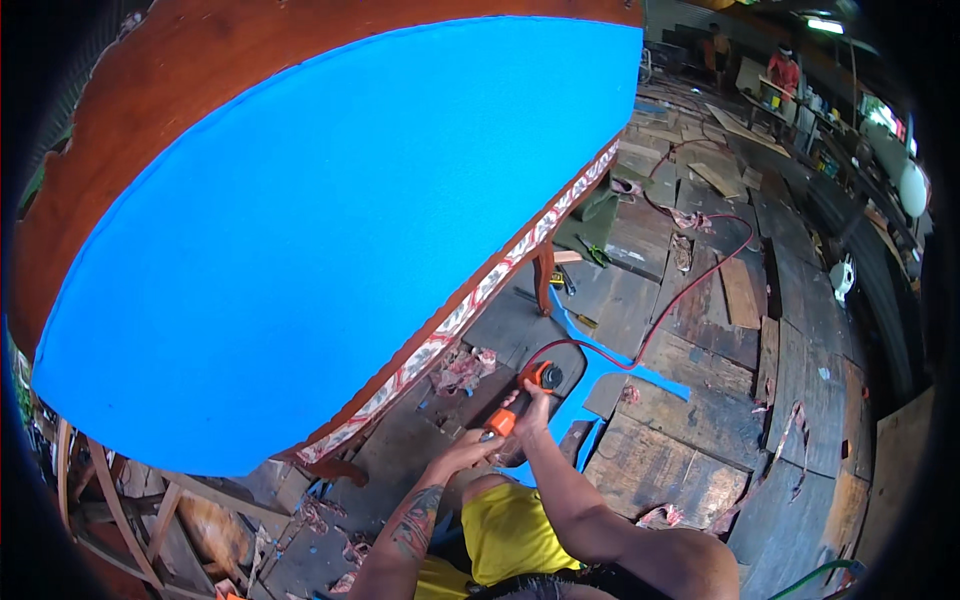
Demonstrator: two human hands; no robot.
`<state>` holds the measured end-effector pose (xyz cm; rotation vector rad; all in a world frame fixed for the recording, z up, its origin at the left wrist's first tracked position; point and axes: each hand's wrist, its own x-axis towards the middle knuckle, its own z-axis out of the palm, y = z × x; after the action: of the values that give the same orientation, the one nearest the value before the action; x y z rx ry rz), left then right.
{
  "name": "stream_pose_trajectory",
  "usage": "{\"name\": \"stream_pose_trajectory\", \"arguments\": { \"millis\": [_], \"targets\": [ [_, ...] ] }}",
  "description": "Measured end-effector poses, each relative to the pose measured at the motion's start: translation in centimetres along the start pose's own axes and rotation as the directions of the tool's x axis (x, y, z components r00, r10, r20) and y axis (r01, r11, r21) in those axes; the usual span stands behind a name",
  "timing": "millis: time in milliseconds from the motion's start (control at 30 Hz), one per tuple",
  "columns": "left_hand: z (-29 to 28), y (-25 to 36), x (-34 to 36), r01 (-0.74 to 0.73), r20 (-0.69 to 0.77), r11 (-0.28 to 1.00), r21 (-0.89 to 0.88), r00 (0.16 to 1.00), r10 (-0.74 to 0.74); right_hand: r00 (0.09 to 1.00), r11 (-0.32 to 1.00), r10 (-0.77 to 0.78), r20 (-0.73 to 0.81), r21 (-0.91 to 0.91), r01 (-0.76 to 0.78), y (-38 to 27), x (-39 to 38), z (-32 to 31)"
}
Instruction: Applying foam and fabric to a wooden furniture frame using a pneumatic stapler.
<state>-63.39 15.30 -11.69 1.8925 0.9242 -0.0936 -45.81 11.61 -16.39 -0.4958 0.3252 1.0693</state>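
An orange and black hand-held power tool (528,392), apparently a pneumatic stapler, is held low over the floor, below the edge of the upholstered piece. The left hand (478,447) is closed on the tool's orange rear grip; the right hand (531,405) is closed over its black head. A red hose (668,300) is attached at the head and runs away from the grip, looping across the worn wooden plank floor (690,420).

Just beyond the grip, strips of blue foam offcut (598,372) lie on the floor. Above and to the left of the grip, a large blue foam pad (330,230) is seated on a red-brown wooden furniture frame (190,70) with patterned fabric edging (470,305).

Risks judged: an accidental discharge is possible, since fingers are near the tool's head. The hose could snag on the carved wooden leg (544,280) or the scattered fabric scraps (462,370), jerking the tool. Loose scraps underfoot could cause slipping.
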Motion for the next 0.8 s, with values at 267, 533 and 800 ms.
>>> {"name": "stream_pose_trajectory", "arguments": {
  "millis": [267,533,800],
  "targets": [
    [2.6,-7.8,0.1,-0.132,-0.198,0.987,0.096,0.969,0.149,0.971,0.955,0.225,-0.083,-0.180,-0.237,5.4,3.2,-3.0],
    [1.2,-9.4,0.4,0.199,-0.318,0.946,0.257,0.942,-0.111,0.872,0.869,0.488,0.035,-0.112,-0.482,10.7,9.2,-5.8],
    [-2.2,-13.0,3.8,0.281,-0.286,0.747,0.602,0.950,-0.127,0.869,0.320,0.494,-0.030,-0.923,-0.214,9.2,10.8,-11.1]
  ]
}}
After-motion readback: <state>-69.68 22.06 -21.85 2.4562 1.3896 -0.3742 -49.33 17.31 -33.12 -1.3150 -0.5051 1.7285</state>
